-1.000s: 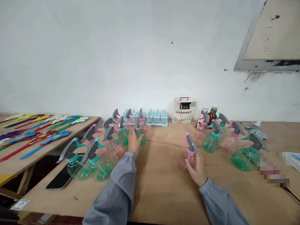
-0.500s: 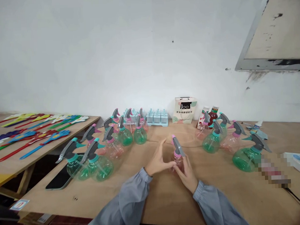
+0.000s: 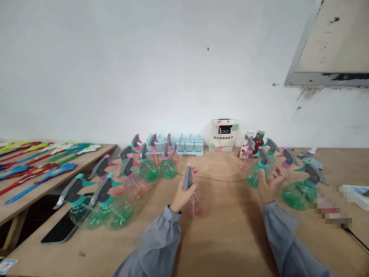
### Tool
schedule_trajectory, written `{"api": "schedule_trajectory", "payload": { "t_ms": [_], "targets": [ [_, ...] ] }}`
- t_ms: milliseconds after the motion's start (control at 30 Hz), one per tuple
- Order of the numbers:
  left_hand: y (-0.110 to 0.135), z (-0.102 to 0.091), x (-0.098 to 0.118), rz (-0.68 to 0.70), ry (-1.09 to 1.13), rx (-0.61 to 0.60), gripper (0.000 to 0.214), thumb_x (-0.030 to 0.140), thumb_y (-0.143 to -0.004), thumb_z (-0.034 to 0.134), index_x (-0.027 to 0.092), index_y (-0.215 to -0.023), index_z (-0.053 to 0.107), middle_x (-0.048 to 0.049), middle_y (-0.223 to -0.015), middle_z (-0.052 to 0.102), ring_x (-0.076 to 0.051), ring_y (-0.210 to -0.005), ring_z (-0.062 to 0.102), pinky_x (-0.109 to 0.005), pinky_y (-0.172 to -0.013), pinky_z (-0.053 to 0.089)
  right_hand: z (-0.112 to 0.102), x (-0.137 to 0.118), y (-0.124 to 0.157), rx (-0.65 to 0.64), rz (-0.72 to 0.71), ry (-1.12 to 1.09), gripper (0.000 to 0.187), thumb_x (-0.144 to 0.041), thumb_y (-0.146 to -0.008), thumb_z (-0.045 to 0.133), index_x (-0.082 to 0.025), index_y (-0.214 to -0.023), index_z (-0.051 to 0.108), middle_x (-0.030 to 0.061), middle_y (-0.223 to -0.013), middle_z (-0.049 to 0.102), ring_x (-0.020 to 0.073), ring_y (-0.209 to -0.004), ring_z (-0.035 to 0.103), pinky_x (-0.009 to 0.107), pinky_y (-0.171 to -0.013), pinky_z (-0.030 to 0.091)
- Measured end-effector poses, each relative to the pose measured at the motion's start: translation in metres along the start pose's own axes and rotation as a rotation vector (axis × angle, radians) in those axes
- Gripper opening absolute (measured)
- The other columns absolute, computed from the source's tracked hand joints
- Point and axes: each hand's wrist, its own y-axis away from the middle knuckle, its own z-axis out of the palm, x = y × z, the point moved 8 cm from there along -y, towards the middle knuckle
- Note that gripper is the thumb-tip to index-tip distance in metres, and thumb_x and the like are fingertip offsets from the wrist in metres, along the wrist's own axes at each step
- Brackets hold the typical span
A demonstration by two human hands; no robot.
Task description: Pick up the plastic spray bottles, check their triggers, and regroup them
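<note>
My left hand (image 3: 181,197) is wrapped round the neck of a pink spray bottle (image 3: 198,203) with a grey trigger head, at the middle of the table. The bottle stands nearly upright; part of its neck is hidden by the fingers. Over on the right, my right hand (image 3: 269,187) has its fingers apart and holds nothing. It is in front of a pink spray bottle (image 3: 286,164) and beside a green spray bottle (image 3: 254,174). Another green spray bottle (image 3: 297,194) stands to its right.
Several green and pink spray bottles (image 3: 117,211) cluster at the left, near a phone (image 3: 59,229). At the back are pale blue moulds (image 3: 190,145), a paper bag (image 3: 223,136) and a sauce bottle (image 3: 258,142). Hand-shaped clappers (image 3: 57,171) cover the left table. A white tray (image 3: 363,197) sits far right.
Both hands were on the pink spray bottle. My left hand now holds it alone, shifted left, while my right hand has let go and moved right towards the other bottles.
</note>
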Motion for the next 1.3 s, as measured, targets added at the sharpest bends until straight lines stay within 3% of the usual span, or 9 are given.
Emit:
{"api": "schedule_trajectory", "payload": {
  "t_ms": [100, 200, 467, 600, 733, 867, 1033, 1133, 1300],
  "targets": [
    [0.002, 0.001, -0.003, -0.171, 0.159, -0.060, 0.059, 0.032, -0.068, 0.075, 0.020, -0.125, 0.064, -0.0107, -0.118, 0.072, -0.028, -0.116, 0.064, -0.041, -0.100, 0.050, 0.005, 0.023, -0.018, 0.023, -0.073, 0.208, 0.074, -0.066, -0.080, 0.065, -0.016, -0.131, 0.044, 0.0193, -0.126, 0.048, 0.0372, -0.124, 0.044, 0.058, -0.107, 0.033],
    [0.008, 0.009, -0.003, -0.305, 0.310, -0.177, 0.057, 0.031, -0.067, 0.075, 0.017, -0.121, 0.067, -0.0126, -0.112, 0.074, -0.028, -0.108, 0.068, -0.039, -0.090, 0.055, 0.017, 0.039, -0.011, -0.016, -0.087, 0.289, 0.073, -0.066, -0.079, 0.064, -0.015, -0.128, 0.045, 0.0189, -0.119, 0.052, 0.0355, -0.115, 0.048, 0.057, -0.102, 0.037],
    [0.013, 0.027, -0.002, -0.353, 0.448, -0.439, 0.044, 0.020, -0.064, 0.069, 0.015, -0.107, 0.072, -0.0127, -0.112, 0.075, -0.028, -0.111, 0.068, -0.032, -0.087, 0.053, 0.038, 0.045, 0.014, -0.101, -0.096, 0.315, 0.074, -0.064, -0.079, 0.060, -0.010, -0.129, 0.050, 0.0209, -0.118, 0.052, 0.0385, -0.119, 0.047, 0.060, -0.103, 0.038],
    [0.010, 0.031, -0.002, -0.319, 0.463, -0.487, 0.041, 0.017, -0.061, 0.066, 0.015, -0.101, 0.073, -0.0117, -0.108, 0.076, -0.026, -0.108, 0.069, -0.029, -0.085, 0.052, 0.046, 0.046, 0.024, -0.158, -0.099, 0.219, 0.077, -0.064, -0.078, 0.062, -0.012, -0.132, 0.046, 0.0205, -0.121, 0.053, 0.0366, -0.120, 0.050, 0.058, -0.104, 0.040],
    [0.009, 0.036, -0.002, -0.333, 0.405, -0.541, 0.036, 0.023, -0.063, 0.068, 0.014, -0.098, 0.072, -0.0117, -0.100, 0.076, -0.026, -0.102, 0.071, -0.025, -0.070, 0.049, 0.056, 0.041, 0.048, -0.284, -0.086, 0.089, 0.073, -0.064, -0.078, 0.065, -0.016, -0.131, 0.049, 0.0163, -0.119, 0.058, 0.0330, -0.116, 0.055, 0.055, -0.102, 0.044],
    [0.006, 0.039, 0.006, -0.269, 0.326, -0.506, 0.030, 0.031, -0.069, 0.070, 0.013, -0.093, 0.072, -0.0116, -0.095, 0.076, -0.023, -0.095, 0.071, -0.026, -0.075, 0.050, 0.066, 0.031, 0.073, -0.422, -0.050, 0.001, 0.071, -0.062, -0.078, 0.067, -0.017, -0.130, 0.051, 0.0152, -0.116, 0.062, 0.0322, -0.111, 0.060, 0.055, -0.099, 0.049],
    [0.004, 0.043, 0.012, -0.229, 0.242, -0.479, 0.030, 0.030, -0.065, 0.069, 0.014, -0.090, 0.073, -0.0105, -0.092, 0.075, -0.021, -0.090, 0.069, -0.026, -0.076, 0.049, 0.066, 0.010, 0.088, -0.439, -0.103, -0.017, 0.064, -0.057, -0.080, 0.067, -0.019, -0.129, 0.052, 0.0137, -0.115, 0.064, 0.0309, -0.109, 0.062, 0.054, -0.098, 0.051],
    [0.006, 0.043, 0.009, -0.254, 0.241, -0.465, 0.029, 0.028, -0.063, 0.067, 0.014, -0.087, 0.072, -0.0094, -0.087, 0.075, -0.017, -0.077, 0.066, -0.024, -0.064, 0.045, 0.065, -0.002, 0.092, -0.461, -0.137, -0.025, 0.061, -0.056, -0.081, 0.067, -0.019, -0.128, 0.053, 0.0135, -0.114, 0.064, 0.0307, -0.109, 0.063, 0.053, -0.098, 0.052],
    [0.009, 0.036, -0.005, -0.408, 0.309, -0.345, 0.018, 0.028, -0.060, 0.063, 0.014, -0.072, 0.065, -0.0060, -0.072, 0.070, -0.010, -0.055, 0.053, -0.019, -0.042, 0.022, 0.065, -0.009, 0.096, -0.507, -0.132, -0.041, 0.059, -0.054, -0.082, 0.067, -0.018, -0.127, 0.053, 0.0139, -0.113, 0.065, 0.0309, -0.107, 0.064, 0.053, -0.096, 0.053]
  ]
}}
